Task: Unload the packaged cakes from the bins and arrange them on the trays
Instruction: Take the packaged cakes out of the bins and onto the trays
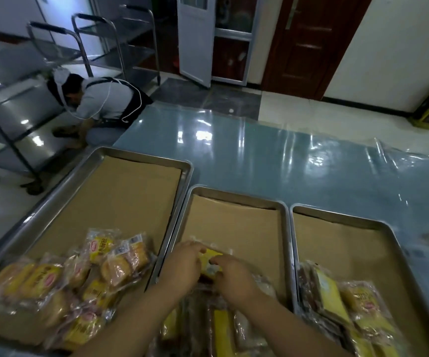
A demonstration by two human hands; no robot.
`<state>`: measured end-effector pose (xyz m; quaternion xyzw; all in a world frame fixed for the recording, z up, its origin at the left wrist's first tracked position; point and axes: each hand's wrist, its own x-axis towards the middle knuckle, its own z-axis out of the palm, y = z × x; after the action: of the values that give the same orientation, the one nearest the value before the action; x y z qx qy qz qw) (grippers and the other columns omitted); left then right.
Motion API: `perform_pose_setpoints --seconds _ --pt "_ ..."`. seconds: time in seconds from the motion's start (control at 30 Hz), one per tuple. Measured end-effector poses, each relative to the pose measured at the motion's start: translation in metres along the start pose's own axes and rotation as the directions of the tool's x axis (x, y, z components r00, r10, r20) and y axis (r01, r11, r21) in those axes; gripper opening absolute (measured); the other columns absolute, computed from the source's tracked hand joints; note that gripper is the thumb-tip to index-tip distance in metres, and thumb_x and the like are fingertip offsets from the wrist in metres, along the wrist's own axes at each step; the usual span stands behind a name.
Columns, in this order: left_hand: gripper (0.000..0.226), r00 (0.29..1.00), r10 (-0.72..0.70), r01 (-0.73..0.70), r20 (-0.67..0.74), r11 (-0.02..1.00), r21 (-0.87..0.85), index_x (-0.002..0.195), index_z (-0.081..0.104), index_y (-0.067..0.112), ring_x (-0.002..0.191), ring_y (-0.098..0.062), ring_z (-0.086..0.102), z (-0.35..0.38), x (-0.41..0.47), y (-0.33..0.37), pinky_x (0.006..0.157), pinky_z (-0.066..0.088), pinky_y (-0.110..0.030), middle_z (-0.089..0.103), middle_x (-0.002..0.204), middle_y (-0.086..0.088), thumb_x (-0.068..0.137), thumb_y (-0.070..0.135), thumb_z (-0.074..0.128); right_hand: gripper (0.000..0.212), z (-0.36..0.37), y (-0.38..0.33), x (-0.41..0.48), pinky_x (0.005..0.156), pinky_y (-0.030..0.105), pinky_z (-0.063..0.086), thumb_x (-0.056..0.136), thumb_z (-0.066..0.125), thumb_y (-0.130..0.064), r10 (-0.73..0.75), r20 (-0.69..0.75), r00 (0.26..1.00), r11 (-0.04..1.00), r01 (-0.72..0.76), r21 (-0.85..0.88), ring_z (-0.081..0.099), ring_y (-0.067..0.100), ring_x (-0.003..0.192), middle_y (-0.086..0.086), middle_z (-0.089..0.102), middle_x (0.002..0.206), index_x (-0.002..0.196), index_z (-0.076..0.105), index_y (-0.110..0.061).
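Our left hand (182, 265) and right hand (234, 278) pinched one packaged cake (212, 257) over the middle tray (236, 197); held so lightly, it could slip and land crooked.

Three shallow rectangular steel trays lined with brown paper, side by side. At the near end of the middle tray (236, 228): row of clear-wrapped, yellow-labelled cake packets (218, 328) standing on edge. At the row's far end: one yellow packet (212, 264), pinched between left hand (182, 266) and right hand (234, 276). Left of the middle tray: larger tray (120, 199) with a loose jumbled heap of packets (54, 284). Right of it: third tray (342, 243), edge-packed packets (337, 305) at its near end.
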<state>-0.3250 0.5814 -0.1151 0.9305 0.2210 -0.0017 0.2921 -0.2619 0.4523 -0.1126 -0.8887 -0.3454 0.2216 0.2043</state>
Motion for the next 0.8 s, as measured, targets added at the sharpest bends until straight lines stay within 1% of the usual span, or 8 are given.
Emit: perform_pose_setpoints --seconds 0.17,0.27,0.33,0.43,0.53,0.57,0.63,0.8 --pt "0.028 1.000 0.025 -0.025 0.001 0.999 -0.044 0.113 0.062 0.026 0.105 -0.013 0.057 -0.005 -0.016 0.017 0.088 0.046 -0.028 0.063 0.116 0.005 0.087 0.017 0.054 0.037 -0.009 -0.001 -0.023 0.085 0.022 0.041 0.088 0.047 -0.018 0.039 -0.117 0.992 0.998 -0.044 -0.038 0.057 0.017 0.110 -0.002 0.061 0.125 0.121 0.060 -0.026" --pt "0.026 0.995 0.098 -0.098 0.012 0.995 -0.024 0.110 0.064 0.028 0.102 -0.013 0.059 -0.003 -0.021 0.030 0.077 0.042 -0.022 0.066 0.111 0.007 0.086 0.021 0.055 0.032 -0.018 0.001 -0.044 0.083 0.025 0.043 0.089 0.047 -0.023 0.093 -0.188 0.978 0.995 -0.096 -0.009 0.060 0.018 0.105 -0.001 0.064 0.119 0.118 0.061 -0.027" --pt "0.022 0.987 0.160 -0.159 0.033 0.987 -0.038 0.104 0.066 0.028 0.100 -0.015 0.060 0.002 -0.024 0.045 0.072 0.041 -0.022 0.068 0.107 0.006 0.086 0.025 0.055 0.026 -0.024 0.007 -0.061 0.080 0.028 0.047 0.089 0.050 -0.024 0.118 -0.237 0.964 0.993 -0.112 0.038 0.062 0.021 0.100 0.002 0.066 0.111 0.112 0.064 -0.023" --pt "0.022 0.966 0.223 -0.218 0.127 0.974 -0.057 0.104 0.066 0.025 0.102 -0.020 0.060 0.018 -0.033 0.075 0.075 0.045 -0.026 0.068 0.109 0.001 0.087 0.026 0.053 0.023 -0.032 0.023 -0.097 0.073 0.029 0.046 0.091 0.049 -0.026 0.176 -0.307 0.935 0.984 -0.166 0.058 0.062 0.022 0.094 0.002 0.067 0.105 0.107 0.064 -0.021" --pt "0.019 0.934 0.306 -0.303 0.186 0.952 -0.046 0.102 0.063 0.028 0.100 -0.018 0.059 0.034 -0.045 0.112 0.079 0.044 -0.026 0.067 0.108 0.005 0.088 0.025 0.050 0.027 -0.042 0.048 -0.140 0.071 0.028 0.048 0.090 0.047 -0.021 0.264 -0.352 0.898 0.964 -0.257 0.066 0.063 0.022 0.092 0.003 0.068 0.103 0.110 0.064 -0.019" --pt "0.018 0.920 0.337 -0.330 0.199 0.942 -0.067 0.100 0.063 0.029 0.098 -0.017 0.059 0.040 -0.050 0.126 0.082 0.045 -0.028 0.066 0.106 0.006 0.089 0.025 0.049 0.027 -0.047 0.057 -0.154 0.067 0.027 0.047 0.090 0.046 -0.019 0.288 -0.372 0.882 0.957 -0.283 0.069 0.063 0.022 0.089 0.004 0.069 0.100 0.108 0.066 -0.018" --pt "0.017 0.895 0.388 -0.370 0.221 0.921 -0.119 0.100 0.063 0.029 0.094 -0.015 0.059 0.050 -0.061 0.155 0.077 0.046 -0.028 0.066 0.104 0.007 0.090 0.023 0.051 0.027 -0.058 0.076 -0.183 0.060 0.026 0.040 0.090 0.046 -0.019 0.326 -0.425 0.844 0.942 -0.329 0.069 0.063 0.020 0.086 0.002 0.069 0.099 0.108 0.066 -0.020" --pt "0.018 0.852 0.481 -0.447 0.209 0.874 -0.188 0.103 0.063 0.032 0.091 -0.011 0.061 0.078 -0.086 0.227 0.075 0.049 -0.028 0.067 0.100 0.011 0.090 0.026 0.051 0.022 -0.092 0.118 -0.244 0.069 0.031 0.047 0.089 0.048 -0.022 0.363 -0.538 0.760 0.923 -0.374 0.095 0.063 0.021 0.090 -0.001 0.069 0.097 0.102 0.066 -0.025"
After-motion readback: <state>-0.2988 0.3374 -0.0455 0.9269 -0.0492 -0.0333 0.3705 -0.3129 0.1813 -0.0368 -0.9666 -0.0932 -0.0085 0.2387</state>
